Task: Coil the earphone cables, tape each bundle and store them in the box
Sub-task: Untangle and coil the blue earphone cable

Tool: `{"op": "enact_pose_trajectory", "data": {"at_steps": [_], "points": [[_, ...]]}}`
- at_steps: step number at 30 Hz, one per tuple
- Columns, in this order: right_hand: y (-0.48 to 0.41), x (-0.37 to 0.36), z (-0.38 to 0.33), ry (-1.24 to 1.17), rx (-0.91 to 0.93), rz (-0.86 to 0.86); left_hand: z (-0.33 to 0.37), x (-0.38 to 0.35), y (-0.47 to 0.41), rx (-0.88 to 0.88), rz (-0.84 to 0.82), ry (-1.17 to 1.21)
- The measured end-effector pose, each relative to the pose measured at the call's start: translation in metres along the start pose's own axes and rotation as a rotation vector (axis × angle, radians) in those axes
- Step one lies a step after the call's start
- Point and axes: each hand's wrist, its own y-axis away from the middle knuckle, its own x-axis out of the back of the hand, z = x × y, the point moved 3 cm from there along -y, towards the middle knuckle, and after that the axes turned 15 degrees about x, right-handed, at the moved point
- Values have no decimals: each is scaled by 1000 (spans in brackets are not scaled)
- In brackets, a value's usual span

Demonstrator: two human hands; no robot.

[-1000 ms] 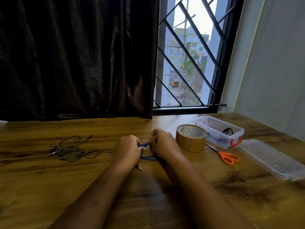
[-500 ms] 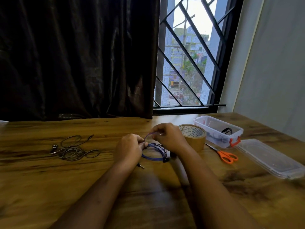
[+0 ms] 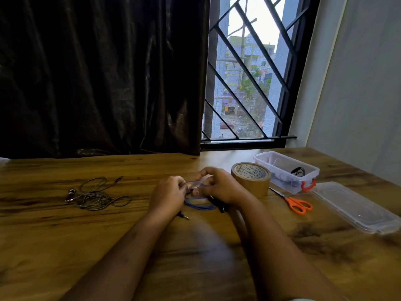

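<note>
Blue cable [image 3: 199, 206] pinched in left hand [image 3: 168, 195] and right hand [image 3: 219, 186].

Both forearms are extended forward and are angled towards each other, meeting at the blue cable [image 3: 199, 206]. The left grip [image 3: 168, 195] is placed at the cable's left side, its fingers curled and a strand pinched. The right grip [image 3: 219, 187] is held at the cable's right side, forefinger arched above the loop, the other fingers curled on it.

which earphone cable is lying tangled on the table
The grey cable, far left. The left hand and right hand hold the blue cable; the black cable lies in the box.
</note>
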Motion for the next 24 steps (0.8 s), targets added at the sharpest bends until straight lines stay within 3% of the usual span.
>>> {"op": "enact_pose_trajectory", "data": {"at_steps": [4,6,10,15,20,24], "points": [[5,1,-3,-512,-3,96,2,-1,-1,-25,-91,-19],[5,0,-3,-613,-27,107,1,0,-2,14,-163,59],[1,-2,3,-542,-56,106,1,6,-4,134,-346,292],[0,-5,0,-214,17,106,7,4,1,93,-550,402],[-5,-9,6,95,46,102,-1,-1,-3,-66,-206,-12],[-5,-11,5,269,83,98,0,-6,4,-193,-82,-283]]}}
